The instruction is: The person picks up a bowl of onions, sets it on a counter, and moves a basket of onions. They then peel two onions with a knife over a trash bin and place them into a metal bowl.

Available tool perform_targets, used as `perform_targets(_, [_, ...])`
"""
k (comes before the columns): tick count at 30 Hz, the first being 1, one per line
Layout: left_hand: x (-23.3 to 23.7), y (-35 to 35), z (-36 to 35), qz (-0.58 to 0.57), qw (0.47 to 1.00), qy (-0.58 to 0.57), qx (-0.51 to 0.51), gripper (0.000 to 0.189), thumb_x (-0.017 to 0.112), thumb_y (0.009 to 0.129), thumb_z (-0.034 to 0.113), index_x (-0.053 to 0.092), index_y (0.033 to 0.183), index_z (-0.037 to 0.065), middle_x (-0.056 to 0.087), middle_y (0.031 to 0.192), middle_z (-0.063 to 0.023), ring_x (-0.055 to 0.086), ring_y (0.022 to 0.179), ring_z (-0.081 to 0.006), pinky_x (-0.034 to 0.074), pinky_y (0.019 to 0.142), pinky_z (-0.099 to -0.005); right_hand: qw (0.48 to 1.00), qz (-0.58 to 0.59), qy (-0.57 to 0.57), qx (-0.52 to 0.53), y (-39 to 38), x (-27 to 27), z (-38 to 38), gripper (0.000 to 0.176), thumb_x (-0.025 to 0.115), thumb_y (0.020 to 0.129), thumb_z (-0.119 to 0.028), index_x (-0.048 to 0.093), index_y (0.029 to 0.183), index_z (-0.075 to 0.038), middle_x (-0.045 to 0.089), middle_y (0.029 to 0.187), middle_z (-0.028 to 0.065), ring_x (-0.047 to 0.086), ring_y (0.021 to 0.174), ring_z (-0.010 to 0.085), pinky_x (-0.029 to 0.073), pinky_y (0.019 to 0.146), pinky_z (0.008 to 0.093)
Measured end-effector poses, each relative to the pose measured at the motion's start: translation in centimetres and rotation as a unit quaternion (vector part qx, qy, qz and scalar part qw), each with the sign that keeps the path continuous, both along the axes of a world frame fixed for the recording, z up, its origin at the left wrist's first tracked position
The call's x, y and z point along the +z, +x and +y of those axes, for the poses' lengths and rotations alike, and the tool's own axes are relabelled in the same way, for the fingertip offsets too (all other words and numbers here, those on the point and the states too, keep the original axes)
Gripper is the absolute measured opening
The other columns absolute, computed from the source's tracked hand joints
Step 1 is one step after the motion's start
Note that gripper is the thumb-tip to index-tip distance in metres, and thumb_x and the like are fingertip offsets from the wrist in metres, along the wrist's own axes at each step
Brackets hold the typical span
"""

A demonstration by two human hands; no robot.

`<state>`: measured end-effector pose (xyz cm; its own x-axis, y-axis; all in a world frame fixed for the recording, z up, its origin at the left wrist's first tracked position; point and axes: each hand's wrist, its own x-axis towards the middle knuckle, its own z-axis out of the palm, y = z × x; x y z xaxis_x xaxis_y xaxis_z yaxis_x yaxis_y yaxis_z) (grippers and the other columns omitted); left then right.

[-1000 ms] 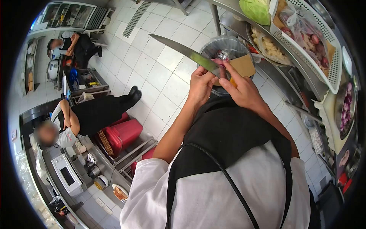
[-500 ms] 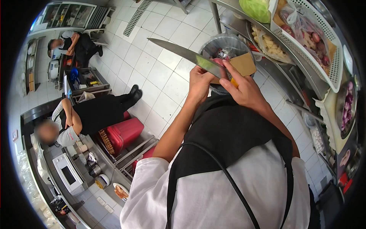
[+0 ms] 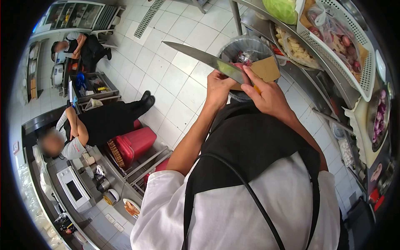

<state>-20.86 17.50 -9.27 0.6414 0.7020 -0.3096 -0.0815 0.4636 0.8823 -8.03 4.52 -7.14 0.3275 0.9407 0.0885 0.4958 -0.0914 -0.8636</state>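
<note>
My right hand grips a large chef's knife by its yellow handle. The broad blade points up and to the left, with my index finger along its heel. My left hand is closed behind the blade, around a pink-red round thing that looks like a red onion. The blade hides most of it and some of my left fingers. Both hands are above a lined waste bin holding scraps. A piece of brown cardboard lies across its near side.
To the right, a worktop carries a white perforated basket of red onions, a cabbage and a bowl of chopped purple pieces. A tray of pale pieces is below. Two people are at the left, near a red bin.
Both hands and the knife stay in almost the same place. The blade has shifted very slightly, and the view has moved a little.
</note>
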Motion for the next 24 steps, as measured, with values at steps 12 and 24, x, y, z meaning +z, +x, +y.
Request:
perform_targets(12, [-1.6, -1.1, 0.9, 0.032, 0.999, 0.022, -0.022, 0.034, 0.065, 0.083, -0.004, 0.058, 0.116, -0.007, 0.067, 0.104, -0.0127, 0.067, 0.092, -0.0186, 0.055, 0.088, -0.0333, 0.969, 0.234, -0.075, -0.016, 0.2, 0.0, 0.9, 0.049, 0.052, 0.101, -0.039, 0.057, 0.135, -0.005, 0.072, 0.098, 0.012, 0.069, 0.091, 0.0217, 0.051, 0.082, 0.0323])
perform_targets(24, [-0.2, -2.5, 1.3, -0.037, 0.997, -0.053, -0.05, 0.041, 0.059, 0.084, -0.007, 0.054, 0.125, -0.004, 0.062, 0.12, -0.0153, 0.064, 0.11, -0.0247, 0.055, 0.097, -0.0411, 0.903, 0.369, -0.216, -0.05, 3.8, -5.1, 2.9, 0.053, 0.044, 0.1, -0.057, 0.063, 0.103, -0.008, 0.046, 0.057, 0.0002, 0.043, 0.043, 0.0082, 0.034, 0.04, 0.0243])
